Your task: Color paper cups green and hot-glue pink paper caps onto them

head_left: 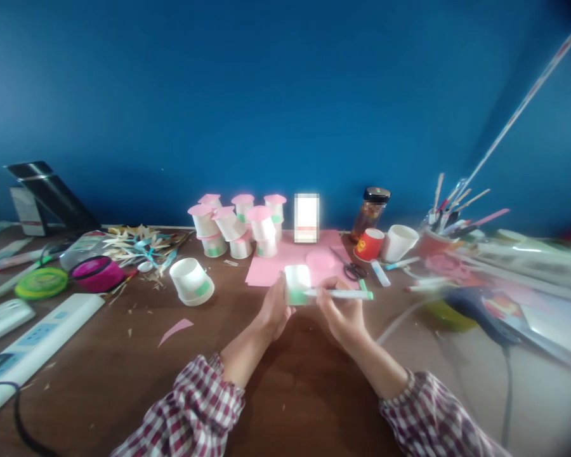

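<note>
My left hand is closed around a small white paper cup with a green band near its rim, held above the brown table. My right hand grips a white marker with a green end, lying sideways with its tip against the cup's green band. Just behind the cup lies a pink paper sheet with a pink paper disc on it. Both sleeves are red-and-white checked.
Several pink-topped white cups stand stacked at the back. A tipped white cup lies left. Scissors, a red cup, a white cup, a jar and a brush pot sit right; power strips left.
</note>
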`<act>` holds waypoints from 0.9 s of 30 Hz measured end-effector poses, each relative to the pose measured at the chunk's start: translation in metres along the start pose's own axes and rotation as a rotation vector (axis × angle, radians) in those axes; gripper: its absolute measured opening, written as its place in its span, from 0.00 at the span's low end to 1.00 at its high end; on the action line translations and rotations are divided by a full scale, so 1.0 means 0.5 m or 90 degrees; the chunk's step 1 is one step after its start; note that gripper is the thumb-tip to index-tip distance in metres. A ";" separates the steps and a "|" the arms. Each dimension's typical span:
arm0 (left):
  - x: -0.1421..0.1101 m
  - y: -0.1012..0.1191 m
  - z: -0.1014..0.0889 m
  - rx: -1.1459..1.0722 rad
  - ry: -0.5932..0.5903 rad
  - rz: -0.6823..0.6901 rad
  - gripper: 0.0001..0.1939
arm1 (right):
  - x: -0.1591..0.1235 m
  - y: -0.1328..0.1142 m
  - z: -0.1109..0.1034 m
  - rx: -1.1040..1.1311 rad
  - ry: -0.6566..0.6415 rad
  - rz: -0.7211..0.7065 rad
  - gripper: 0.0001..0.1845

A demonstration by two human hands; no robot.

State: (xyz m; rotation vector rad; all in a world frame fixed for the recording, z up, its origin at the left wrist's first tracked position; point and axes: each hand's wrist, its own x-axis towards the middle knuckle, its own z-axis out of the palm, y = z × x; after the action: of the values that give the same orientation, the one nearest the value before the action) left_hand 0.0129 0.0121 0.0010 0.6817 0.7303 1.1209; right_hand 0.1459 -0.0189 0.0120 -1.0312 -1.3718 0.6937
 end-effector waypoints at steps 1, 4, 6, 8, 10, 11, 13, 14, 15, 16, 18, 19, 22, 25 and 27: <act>0.000 0.001 0.001 0.002 0.001 -0.004 0.24 | 0.000 0.000 0.000 0.002 0.007 0.002 0.07; -0.002 0.002 0.001 -0.008 0.001 -0.006 0.23 | 0.001 -0.001 -0.001 0.015 -0.014 0.008 0.07; -0.002 0.002 0.000 -0.014 0.001 -0.006 0.23 | 0.002 0.000 -0.001 0.025 -0.032 0.012 0.08; -0.002 0.002 -0.001 -0.007 -0.003 -0.007 0.23 | 0.003 0.001 -0.002 0.026 -0.026 0.014 0.08; -0.001 0.001 -0.002 0.002 -0.013 -0.008 0.23 | 0.004 0.002 -0.002 0.021 -0.008 0.012 0.07; 0.000 0.002 -0.003 0.004 -0.019 -0.009 0.23 | 0.004 0.002 -0.002 0.022 -0.005 0.012 0.07; 0.001 0.002 -0.004 -0.003 -0.014 -0.012 0.24 | 0.004 0.002 -0.002 0.039 -0.023 0.020 0.08; 0.002 0.002 -0.004 -0.008 -0.006 -0.012 0.24 | 0.004 0.001 -0.002 0.053 -0.039 0.030 0.08; 0.002 0.003 -0.004 -0.013 0.002 -0.013 0.24 | 0.004 0.001 -0.002 0.066 -0.055 0.040 0.09; 0.003 0.003 -0.005 -0.016 0.010 -0.014 0.24 | 0.004 0.000 -0.002 0.076 -0.065 0.048 0.09; 0.002 0.003 -0.004 -0.015 0.009 -0.017 0.24 | 0.004 0.000 -0.002 0.081 -0.057 0.048 0.09; 0.002 0.004 -0.004 -0.013 0.003 -0.018 0.24 | 0.004 0.000 -0.002 0.079 -0.046 0.041 0.08; 0.000 0.005 -0.003 -0.011 -0.002 -0.018 0.23 | 0.004 0.001 -0.002 0.076 -0.036 0.030 0.07; -0.001 0.008 -0.001 -0.021 0.029 -0.006 0.23 | 0.004 0.000 -0.003 0.082 -0.078 0.046 0.08; 0.000 0.009 0.000 -0.030 0.049 0.000 0.22 | 0.003 -0.002 -0.002 0.075 -0.085 0.041 0.08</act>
State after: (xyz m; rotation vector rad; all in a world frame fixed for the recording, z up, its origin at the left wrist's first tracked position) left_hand 0.0106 0.0132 0.0044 0.6015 0.7678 1.1656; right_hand 0.1468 -0.0184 0.0138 -0.9536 -1.3989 0.8939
